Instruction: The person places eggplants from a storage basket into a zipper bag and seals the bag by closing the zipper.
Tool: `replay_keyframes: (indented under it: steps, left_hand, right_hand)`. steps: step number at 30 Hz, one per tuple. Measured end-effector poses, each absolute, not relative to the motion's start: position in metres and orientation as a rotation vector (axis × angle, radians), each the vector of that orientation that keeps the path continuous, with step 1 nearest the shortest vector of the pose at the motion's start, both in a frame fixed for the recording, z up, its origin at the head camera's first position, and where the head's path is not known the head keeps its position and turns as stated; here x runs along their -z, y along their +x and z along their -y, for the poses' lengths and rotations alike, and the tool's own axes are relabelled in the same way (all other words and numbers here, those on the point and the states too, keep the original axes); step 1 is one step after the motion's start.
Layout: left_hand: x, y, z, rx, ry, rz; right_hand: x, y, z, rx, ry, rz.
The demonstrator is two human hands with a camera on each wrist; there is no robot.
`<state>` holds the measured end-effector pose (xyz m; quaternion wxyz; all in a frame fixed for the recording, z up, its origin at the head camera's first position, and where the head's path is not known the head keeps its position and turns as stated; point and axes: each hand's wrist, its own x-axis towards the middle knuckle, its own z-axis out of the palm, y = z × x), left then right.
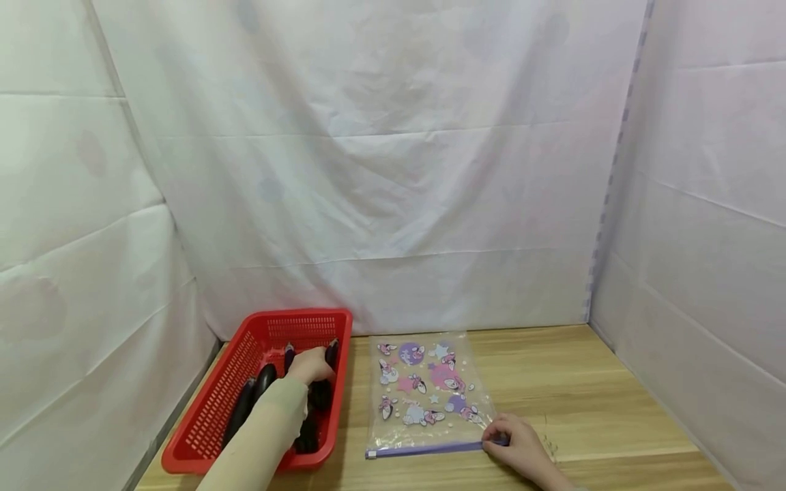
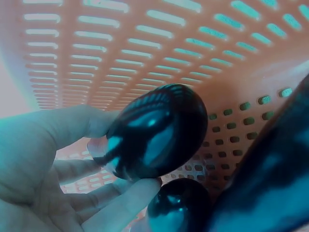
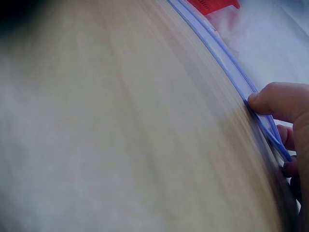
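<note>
Inside the red plastic basket (image 1: 307, 312), my left hand (image 1: 310, 366) holds a dark glossy eggplant (image 2: 157, 133) by one end, with fingers and thumb around it. Other eggplants (image 1: 241, 409) lie in the basket, and two more show beside the held one in the left wrist view. To the right, a clear printed zipper bag (image 1: 424, 389) lies flat on the table. My right hand (image 1: 518, 447) pinches the right end of its purple zip strip (image 3: 227, 63) between thumb and fingers. A pale slider (image 1: 371, 454) sits at the strip's left end.
The wooden table (image 1: 589, 395) extends to the right of the bag. White cloth (image 1: 381, 204) hangs behind the table and along both sides. The basket's slotted walls stand around the left hand.
</note>
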<state>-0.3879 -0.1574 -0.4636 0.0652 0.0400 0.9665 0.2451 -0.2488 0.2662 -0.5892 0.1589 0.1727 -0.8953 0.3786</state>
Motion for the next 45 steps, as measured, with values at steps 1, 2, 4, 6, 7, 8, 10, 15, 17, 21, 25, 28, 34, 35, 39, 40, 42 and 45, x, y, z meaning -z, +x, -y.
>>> replay_keyframes:
  steps: [1,2,4,6,7,8,10,15,17,21,25,28,34,35,39,40,42,45]
  left_hand:
    - [0.463,-0.388,0.157,-0.754,0.122,-2.909]
    - [0.462,-0.387,0.157,-0.77,0.119,-2.9]
    - [0.46,-0.387,0.156,-0.785,0.121,-2.89]
    - [0.459,-0.387,0.155,-0.783,0.138,-2.891]
    - [0.458,-0.387,0.155,-0.777,0.159,-2.894]
    - [0.458,-0.387,0.155,-0.78,0.165,-2.895]
    - [0.458,-0.388,0.156,-0.792,0.181,-2.895]
    - [0.457,-0.39,0.16,-0.854,0.163,-2.892]
    - [0.457,-0.39,0.16,-0.861,0.163,-2.89]
    - [0.456,-0.388,0.16,-0.86,0.171,-2.875]
    - [0.452,-0.386,0.161,-0.88,0.154,-2.875]
    - [0.449,-0.386,0.163,-0.883,0.145,-2.878]
    - [0.446,-0.384,0.167,-0.909,0.168,-2.853]
    - [0.445,-0.384,0.167,-0.916,0.175,-2.85]
    - [0.446,-0.385,0.167,-0.934,0.197,-2.853]
    - [0.446,-0.385,0.167,-0.941,0.2,-2.852]
    - [0.446,-0.385,0.169,-0.955,0.2,-2.855]
    - [0.445,-0.384,0.172,-0.967,0.205,-2.858]
  right_hand:
    - [0.589,-0.249,-0.266,-1.08,0.492,2.562]
    - [0.59,-0.249,-0.266,-1.082,0.49,2.564]
    - [0.59,-0.249,-0.267,-1.083,0.488,2.565]
    - [0.591,-0.249,-0.267,-1.076,0.49,2.564]
    - [0.592,-0.249,-0.267,-1.074,0.492,2.565]
    - [0.592,-0.248,-0.267,-1.08,0.492,2.566]
    - [0.593,-0.248,-0.267,-1.083,0.497,2.57]
    - [0.589,-0.248,-0.266,-1.119,0.498,2.582]
    - [0.588,-0.247,-0.266,-1.126,0.495,2.586]
    - [0.588,-0.245,-0.266,-1.116,0.501,2.585]
    - [0.589,-0.246,-0.265,-1.099,0.488,2.569]
    - [0.59,-0.248,-0.265,-1.074,0.482,2.56]
    - [0.592,-0.248,-0.264,-1.056,0.485,2.549]
    - [0.592,-0.248,-0.265,-1.055,0.486,2.545]
    - [0.592,-0.248,-0.265,-1.059,0.494,2.536]
    - [0.592,-0.247,-0.265,-1.063,0.495,2.535]
    - [0.592,-0.247,-0.265,-1.068,0.495,2.534]
    - [0.591,-0.247,-0.264,-1.089,0.488,2.536]
